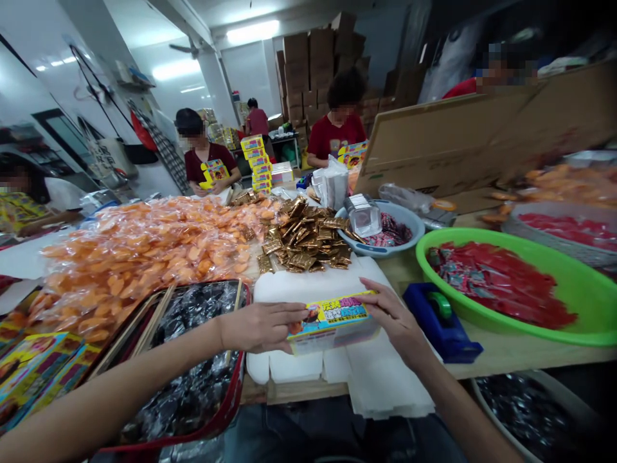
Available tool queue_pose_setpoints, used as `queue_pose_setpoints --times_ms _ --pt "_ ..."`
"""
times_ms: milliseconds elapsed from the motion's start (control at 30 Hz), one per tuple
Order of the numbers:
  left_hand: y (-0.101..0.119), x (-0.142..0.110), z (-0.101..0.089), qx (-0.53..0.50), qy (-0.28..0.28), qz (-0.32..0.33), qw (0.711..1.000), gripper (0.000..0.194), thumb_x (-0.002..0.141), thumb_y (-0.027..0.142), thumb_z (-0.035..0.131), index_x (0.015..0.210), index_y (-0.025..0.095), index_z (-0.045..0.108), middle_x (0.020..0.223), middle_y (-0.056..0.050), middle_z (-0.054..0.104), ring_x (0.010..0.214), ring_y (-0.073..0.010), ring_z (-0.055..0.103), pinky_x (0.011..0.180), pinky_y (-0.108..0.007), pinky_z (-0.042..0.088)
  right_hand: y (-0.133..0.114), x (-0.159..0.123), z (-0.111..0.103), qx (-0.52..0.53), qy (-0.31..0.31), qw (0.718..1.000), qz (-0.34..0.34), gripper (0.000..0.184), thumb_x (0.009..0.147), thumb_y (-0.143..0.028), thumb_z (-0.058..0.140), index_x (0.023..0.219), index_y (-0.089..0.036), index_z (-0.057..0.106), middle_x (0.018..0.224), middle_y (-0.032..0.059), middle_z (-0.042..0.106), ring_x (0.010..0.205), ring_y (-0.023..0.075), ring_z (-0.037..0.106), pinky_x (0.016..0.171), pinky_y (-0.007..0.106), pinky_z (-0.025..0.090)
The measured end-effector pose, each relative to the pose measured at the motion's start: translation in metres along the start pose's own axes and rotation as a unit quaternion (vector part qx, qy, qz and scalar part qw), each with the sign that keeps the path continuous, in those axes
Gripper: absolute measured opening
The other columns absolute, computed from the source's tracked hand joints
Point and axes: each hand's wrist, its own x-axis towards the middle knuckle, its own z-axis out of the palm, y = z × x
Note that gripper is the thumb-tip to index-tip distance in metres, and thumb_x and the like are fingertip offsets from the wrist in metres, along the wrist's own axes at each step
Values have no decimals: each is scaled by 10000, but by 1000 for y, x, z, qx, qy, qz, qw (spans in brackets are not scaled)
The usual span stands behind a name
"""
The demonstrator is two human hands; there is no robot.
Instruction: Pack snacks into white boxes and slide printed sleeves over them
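Observation:
A small colourful printed box (331, 321) rests on a white foam pad (308, 289) in front of me. My left hand (263, 326) grips the box's left end with fingers curled over its top. At the box's right end my right hand (393, 316) holds it, fingers lying along the top edge. Both hands are closed on the box.
Behind the pad lie a heap of gold sachets (303, 235) and a big pile of orange packets (139, 251). A blue tape dispenser (441, 321) and a green basin (569, 283) of red packets sit at right. A tray of black-wrapped sweets (193, 366) sits at left. Several people work across the table.

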Motion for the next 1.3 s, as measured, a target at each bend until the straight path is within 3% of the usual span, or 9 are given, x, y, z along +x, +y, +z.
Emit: queue_pose_setpoints --times_ms 100,200,300,433,600,767,900,1033,1300 --pt "7 16 17 -20 92 -75 993 314 845 451 533 743 155 560 990 -127 647 1044 -217 563 865 -332 502 -4 -3 6 -14 27 1000 -4 253 818 -429 528 902 -243 678 1327 73 460 1231 265 395 1044 429 295" --pt "14 37 30 -22 150 -176 973 330 831 444 546 658 164 522 769 -81 588 796 -179 563 706 -306 509 1 -5 15 -3 64 998 -2 259 828 -444 525 868 -215 638 1343 100 440 1246 267 382 1055 434 280" --pt "21 48 34 -17 153 -202 967 205 850 340 525 911 151 578 955 -126 600 922 -201 551 787 -342 503 5 -7 24 61 99 993 29 367 826 -452 528 1116 -227 523 1410 106 357 1277 250 351 1055 439 290" --pt "27 50 35 16 126 -160 979 356 896 216 429 1248 207 480 1336 -123 476 1228 -230 420 954 -397 452 1 1 23 145 136 978 60 564 807 -424 546 1298 -220 359 1395 127 375 1269 242 375 1045 445 319" --pt "27 82 44 51 164 -187 967 331 906 210 415 1212 188 538 1341 -100 503 1239 -253 430 944 -428 477 1 34 -6 133 158 978 33 496 799 -396 535 1250 -203 458 1318 106 490 1215 234 448 1020 406 354" --pt "30 115 57 46 143 -215 965 322 891 193 422 1177 193 569 1303 -89 543 1204 -268 471 894 -450 510 30 44 -29 52 198 973 110 423 732 -490 561 1000 -175 649 1029 91 666 1014 289 570 894 426 442" --pt "31 115 54 9 90 -235 968 353 893 272 454 1235 249 538 1386 -64 459 1288 -307 384 944 -523 453 38 38 -32 132 196 962 133 414 698 -513 579 897 -166 687 936 82 697 904 281 613 796 387 489" --pt "25 114 56 -14 116 -214 970 319 913 313 433 1181 230 586 1353 -73 494 1260 -259 443 1001 -484 422 35 40 -33 207 185 949 147 393 625 -443 668 896 -162 705 948 64 701 914 278 613 799 374 484" --pt "25 118 70 36 164 -217 962 299 907 212 422 1150 208 598 1252 -79 586 1219 -277 487 860 -450 530 31 41 -26 90 191 973 97 393 737 -506 558 864 -160 695 912 66 696 879 268 599 795 368 462"
